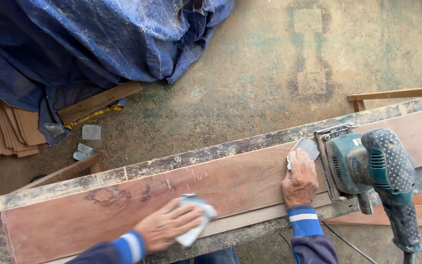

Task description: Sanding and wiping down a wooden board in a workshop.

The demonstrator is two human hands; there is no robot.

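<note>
Label: a small white-and-red sticker (356, 142) sat on the teal electric sander's body.
Packages, signs, screens: none were visible.

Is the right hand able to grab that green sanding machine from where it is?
Probably yes. The right hand rests on the board right beside the green sander, with nothing between them, though it already holds a small piece of sandpaper.
</note>
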